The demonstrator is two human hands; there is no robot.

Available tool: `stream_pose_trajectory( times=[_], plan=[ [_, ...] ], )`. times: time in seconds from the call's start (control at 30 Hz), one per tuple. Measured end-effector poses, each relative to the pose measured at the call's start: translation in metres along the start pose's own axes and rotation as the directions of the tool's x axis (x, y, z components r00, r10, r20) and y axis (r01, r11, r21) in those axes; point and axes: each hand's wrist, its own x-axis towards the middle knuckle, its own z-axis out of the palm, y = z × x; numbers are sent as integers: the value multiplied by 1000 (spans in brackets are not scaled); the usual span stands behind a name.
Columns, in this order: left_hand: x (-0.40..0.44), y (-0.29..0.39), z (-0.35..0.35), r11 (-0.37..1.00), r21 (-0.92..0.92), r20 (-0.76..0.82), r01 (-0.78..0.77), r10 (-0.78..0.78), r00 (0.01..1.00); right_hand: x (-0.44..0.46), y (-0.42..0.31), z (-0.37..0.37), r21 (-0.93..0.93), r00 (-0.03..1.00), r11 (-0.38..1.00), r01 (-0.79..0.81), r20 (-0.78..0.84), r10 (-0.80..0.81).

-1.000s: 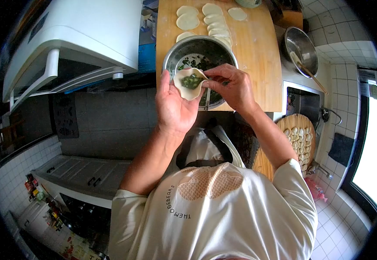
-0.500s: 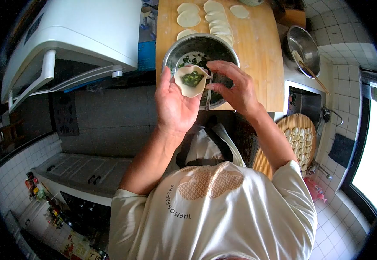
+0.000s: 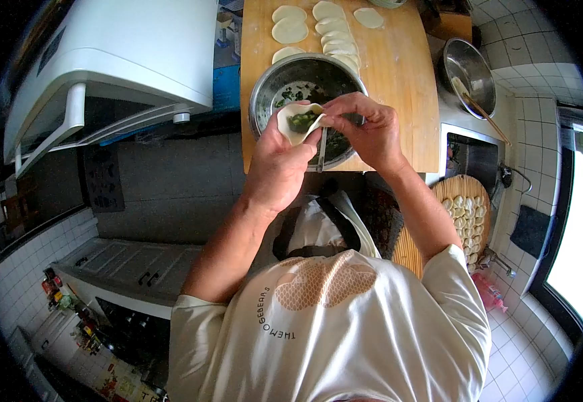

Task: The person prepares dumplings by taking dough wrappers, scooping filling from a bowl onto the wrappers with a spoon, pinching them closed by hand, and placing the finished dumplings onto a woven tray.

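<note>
My left hand (image 3: 281,164) cups a round dumpling wrapper (image 3: 293,134) with a green chopped filling (image 3: 302,121) in its middle. The wrapper's sides are raised, and it is still unsealed at the top. With thumb and fingertips, my right hand (image 3: 365,127) pinches the wrapper's right edge. Both hands are held over the near side of a steel bowl (image 3: 259,94), which contains dark green filling. A metal utensil handle (image 3: 321,153) sticks out over the bowl's near rim; its other end is hidden.
Flat wrappers (image 3: 290,30) lie on the wooden board (image 3: 398,87) behind the bowl. To the right are a steel basin (image 3: 462,63) with chopsticks (image 3: 487,119), a sink (image 3: 469,157), and a round bamboo tray (image 3: 409,251) bearing rows of dumplings (image 3: 465,221). A white appliance (image 3: 137,53) stands at left.
My left fingers have curled up around the wrapper, so it is now folded inward rather than lying open. My right hand has closed its fingertips on the wrapper's edge.
</note>
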Motion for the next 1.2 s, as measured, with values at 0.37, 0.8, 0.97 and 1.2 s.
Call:
stream_pose_trajectory(
  times=[0.37, 0.8, 0.97, 1.2],
  plan=[
    [4, 5, -5, 781, 594, 81, -196, 184, 980, 8, -15, -6, -101, 985, 979, 175, 27, -173],
    [4, 12, -4, 643, 717, 177, -269, 205, 963, 19, -21, -4, -28, 973, 986, 162, 169, -155],
    [5, 20, -6, 544, 786, 250, -293, 153, 956, 18, -19, -7, 133, 970, 985, 112, 203, -137],
    [1, 26, 6, 862, 486, 194, -145, 56, 979, 14, -2, 4, 268, 932, 954, 135, 292, -214]
  ],
)
